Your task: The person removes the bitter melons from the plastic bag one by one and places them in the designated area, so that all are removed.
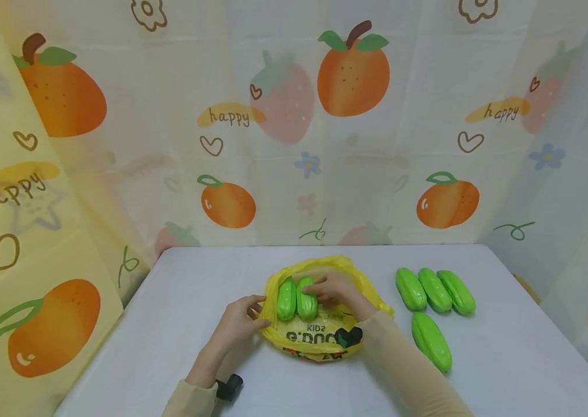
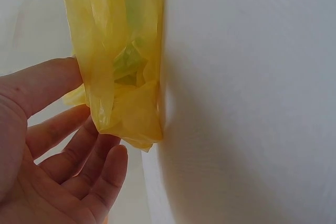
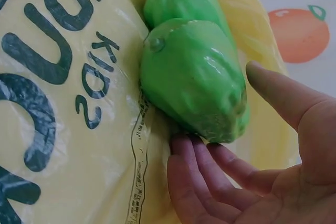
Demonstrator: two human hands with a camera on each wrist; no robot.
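Note:
A yellow plastic bag (image 1: pixel 320 327) lies with its mouth spread toward the head camera. Two glossy green toy cucumbers sit side by side in its mouth, the left cucumber (image 1: pixel 286 299) and the right cucumber (image 1: pixel 306 304). My left hand (image 1: pixel 236 321) holds the bag's left edge; in the left wrist view its thumb and fingertips meet the yellow film (image 2: pixel 94 77). Reaching in from the right, my right hand (image 1: pixel 332 288) holds the right cucumber. In the right wrist view, fingertips lie under the nearer cucumber (image 3: pixel 191 72), with the thumb beside its end.
Right of the bag, three more green cucumbers (image 1: pixel 434 289) lie in a row on the white table (image 1: pixel 179 295), with a single cucumber (image 1: pixel 431 341) nearer the front. A fruit-print curtain (image 1: pixel 294 191) stands behind the table. A black wrist device (image 1: pixel 229 387) is by the left sleeve.

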